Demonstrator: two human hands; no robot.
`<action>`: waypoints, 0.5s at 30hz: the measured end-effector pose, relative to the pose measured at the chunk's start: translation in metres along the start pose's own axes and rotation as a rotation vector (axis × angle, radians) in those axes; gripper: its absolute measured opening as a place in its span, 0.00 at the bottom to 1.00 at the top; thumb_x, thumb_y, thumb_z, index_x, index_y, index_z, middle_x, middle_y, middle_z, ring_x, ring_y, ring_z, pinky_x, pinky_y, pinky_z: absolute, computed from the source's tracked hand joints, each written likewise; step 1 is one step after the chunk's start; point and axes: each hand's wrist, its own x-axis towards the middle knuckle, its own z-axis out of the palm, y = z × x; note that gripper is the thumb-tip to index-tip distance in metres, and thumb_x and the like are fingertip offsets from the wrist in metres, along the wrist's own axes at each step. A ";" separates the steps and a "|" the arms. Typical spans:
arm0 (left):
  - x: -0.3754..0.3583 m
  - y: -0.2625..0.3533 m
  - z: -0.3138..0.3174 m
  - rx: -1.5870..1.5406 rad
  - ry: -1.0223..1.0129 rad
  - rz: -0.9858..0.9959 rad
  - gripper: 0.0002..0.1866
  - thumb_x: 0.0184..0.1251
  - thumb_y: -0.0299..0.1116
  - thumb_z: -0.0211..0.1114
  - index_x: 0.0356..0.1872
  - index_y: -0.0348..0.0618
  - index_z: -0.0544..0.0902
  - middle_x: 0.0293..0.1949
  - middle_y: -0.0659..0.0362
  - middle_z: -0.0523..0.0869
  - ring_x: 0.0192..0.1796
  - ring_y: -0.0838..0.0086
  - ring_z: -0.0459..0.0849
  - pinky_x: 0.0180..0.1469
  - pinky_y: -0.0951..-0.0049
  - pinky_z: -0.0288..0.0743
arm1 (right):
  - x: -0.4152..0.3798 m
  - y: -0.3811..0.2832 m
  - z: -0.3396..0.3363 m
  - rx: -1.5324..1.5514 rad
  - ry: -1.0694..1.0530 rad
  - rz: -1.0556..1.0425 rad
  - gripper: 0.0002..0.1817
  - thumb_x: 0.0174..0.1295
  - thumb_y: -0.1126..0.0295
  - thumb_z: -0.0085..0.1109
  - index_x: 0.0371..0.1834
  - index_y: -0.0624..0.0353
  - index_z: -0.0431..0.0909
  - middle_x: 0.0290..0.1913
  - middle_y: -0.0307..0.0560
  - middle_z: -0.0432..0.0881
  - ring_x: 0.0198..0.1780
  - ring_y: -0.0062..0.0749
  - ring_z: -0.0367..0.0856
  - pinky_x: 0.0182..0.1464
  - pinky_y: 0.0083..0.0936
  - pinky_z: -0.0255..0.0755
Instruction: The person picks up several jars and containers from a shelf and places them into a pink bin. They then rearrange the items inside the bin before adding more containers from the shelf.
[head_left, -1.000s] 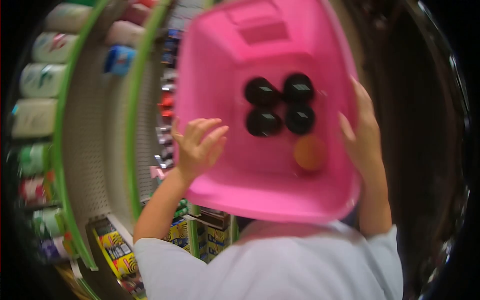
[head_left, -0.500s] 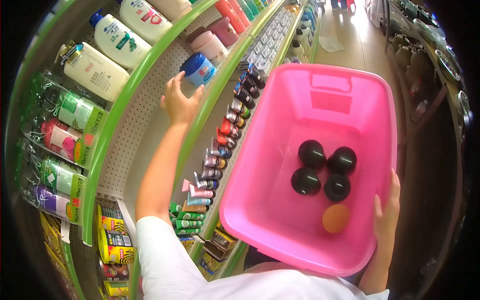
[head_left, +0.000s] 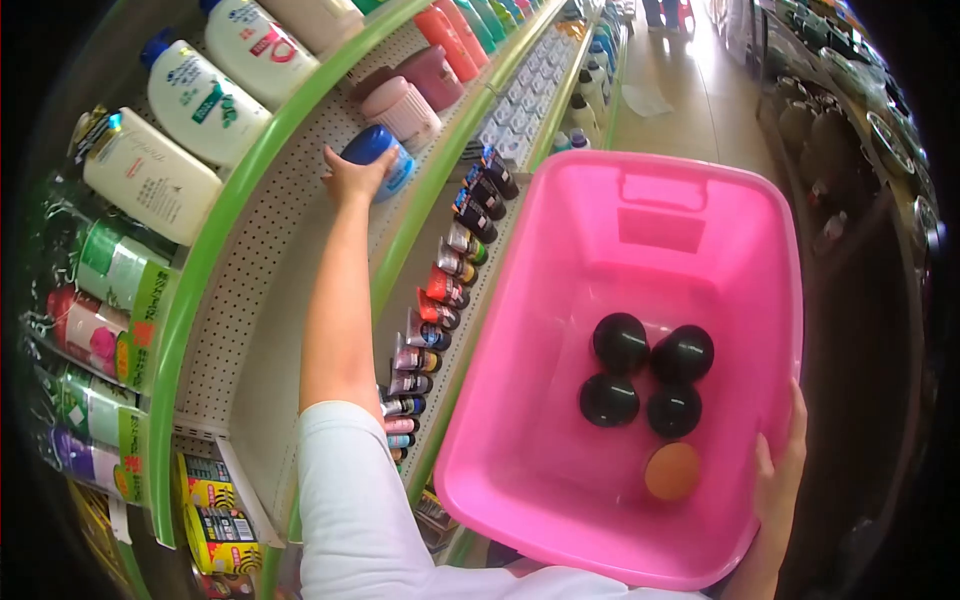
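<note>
My left hand reaches up to a shelf and closes around a blue-lidded jar that stands on it. My right hand grips the near right rim of a pink plastic basin, held out in front of me. Inside the basin lie several black round containers in a cluster, and an orange round lid or disc rests just in front of them.
Green-edged shop shelves curve along the left, with white lotion bottles, pink jars and rows of small tubes. Yellow boxes sit low down. An aisle floor runs ahead, with dark pots on the right shelving.
A second ago both hands held the tilted basin up close. The left hand then let go, reached to the shelf and has now closed on the blue-lidded jar; the basin sits lower.
</note>
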 end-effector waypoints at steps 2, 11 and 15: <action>0.003 0.007 0.005 0.017 -0.029 -0.049 0.73 0.28 0.64 0.80 0.74 0.40 0.47 0.67 0.28 0.61 0.72 0.41 0.59 0.71 0.54 0.59 | 0.000 0.000 0.003 0.050 -0.002 0.024 0.39 0.51 0.86 0.49 0.73 0.61 0.57 0.70 0.56 0.64 0.72 0.47 0.61 0.73 0.34 0.52; 0.020 -0.009 0.013 -0.015 0.053 0.004 0.63 0.31 0.60 0.80 0.69 0.32 0.60 0.65 0.39 0.70 0.66 0.53 0.71 0.68 0.61 0.64 | 0.003 0.000 0.002 0.068 0.003 0.022 0.39 0.51 0.86 0.49 0.72 0.60 0.58 0.68 0.57 0.66 0.70 0.47 0.64 0.72 0.34 0.56; 0.016 -0.037 0.000 -0.127 0.189 -0.019 0.61 0.30 0.56 0.82 0.67 0.31 0.62 0.64 0.42 0.67 0.66 0.54 0.69 0.67 0.59 0.64 | 0.002 0.002 -0.002 -0.024 -0.004 -0.060 0.40 0.51 0.86 0.50 0.72 0.58 0.58 0.68 0.57 0.65 0.70 0.49 0.64 0.70 0.35 0.58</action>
